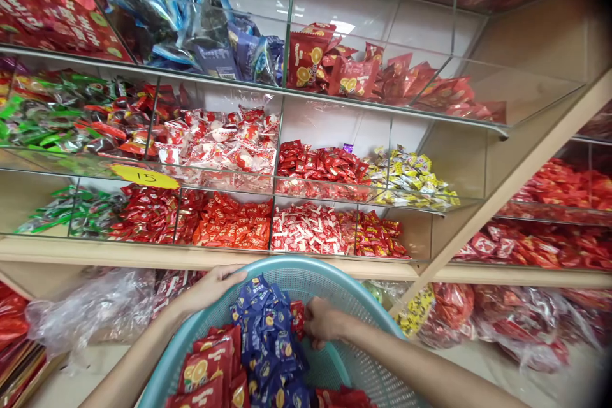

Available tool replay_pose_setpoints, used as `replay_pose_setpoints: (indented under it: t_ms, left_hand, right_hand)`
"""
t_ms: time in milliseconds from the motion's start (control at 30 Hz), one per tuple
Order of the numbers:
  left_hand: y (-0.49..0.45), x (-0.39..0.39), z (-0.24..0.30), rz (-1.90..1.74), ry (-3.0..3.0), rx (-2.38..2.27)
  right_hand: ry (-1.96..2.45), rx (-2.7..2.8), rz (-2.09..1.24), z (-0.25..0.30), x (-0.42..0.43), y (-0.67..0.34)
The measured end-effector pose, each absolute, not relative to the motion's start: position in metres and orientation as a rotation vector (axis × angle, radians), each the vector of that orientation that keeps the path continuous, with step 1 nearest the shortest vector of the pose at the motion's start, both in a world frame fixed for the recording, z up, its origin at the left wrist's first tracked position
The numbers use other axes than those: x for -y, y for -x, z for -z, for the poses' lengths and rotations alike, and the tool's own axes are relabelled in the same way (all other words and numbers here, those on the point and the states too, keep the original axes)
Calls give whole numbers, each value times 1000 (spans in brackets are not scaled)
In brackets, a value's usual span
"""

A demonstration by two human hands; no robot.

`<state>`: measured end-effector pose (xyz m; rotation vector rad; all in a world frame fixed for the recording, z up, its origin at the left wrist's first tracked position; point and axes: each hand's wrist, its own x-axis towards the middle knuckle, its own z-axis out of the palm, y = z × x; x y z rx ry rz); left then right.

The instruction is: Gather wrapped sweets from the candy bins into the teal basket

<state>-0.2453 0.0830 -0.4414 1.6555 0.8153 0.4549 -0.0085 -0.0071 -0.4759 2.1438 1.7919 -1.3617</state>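
Observation:
A teal plastic basket (356,280) fills the lower middle of the view. My left hand (217,287) grips its far-left rim, fingers lying over the edge. Inside the basket my right hand (325,322) is closed, pinching a small red candy packet (297,317) at the right of the pile. Blue candy packets (268,331) are heaped in the basket's middle. To their left lie larger red packets with orange-slice prints (208,363). More red packets (344,398) show at the bottom edge, partly cut off.
Clear-fronted shelf bins of wrapped candy rise ahead, including red-and-white packets (306,227) and yellow packets (411,178). A yellow price tag (145,176) reads 15. The wooden shelf edge (119,254) runs just beyond the basket. Plastic bags (102,303) lie underneath.

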Motion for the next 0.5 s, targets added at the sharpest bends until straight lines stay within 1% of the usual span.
replay_pose_setpoints:
  t_ms: [100, 133, 167, 233, 300, 367, 400, 433, 500]
  left_hand:
    - [245, -84, 441, -461, -1692, -828]
    - [245, -84, 441, -462, -1694, -826]
    - [245, -84, 441, -462, -1688, -821]
    - [245, -84, 441, -466, -1666, -805]
    - [245, -83, 441, -470, -1645, -799]
    - [245, -82, 440, -475, -1627, -800]
    - [245, -82, 440, -474, -1617, -800]
    - [245, -81, 439, -471, -1606, -802]
    - [245, -80, 439, -464, -1591, -803]
  right_hand:
    - [-2143, -2062, 869, 446, 5, 4]
    - [-2108, -2167, 755, 431, 5, 1]
    - [-2020, -2209, 779, 414, 4, -1]
    - [-1856, -2287, 995, 375, 3, -5]
    - [-1790, -2362, 1215, 331, 2, -8]
    - [-1764, -2481, 1304, 287, -1, -12]
    - [-1781, -2537, 1280, 266, -4, -15]
    - [-1861, -2584, 1184, 248, -8, -19]
    - [-2071, -2682, 866, 220, -19, -29]
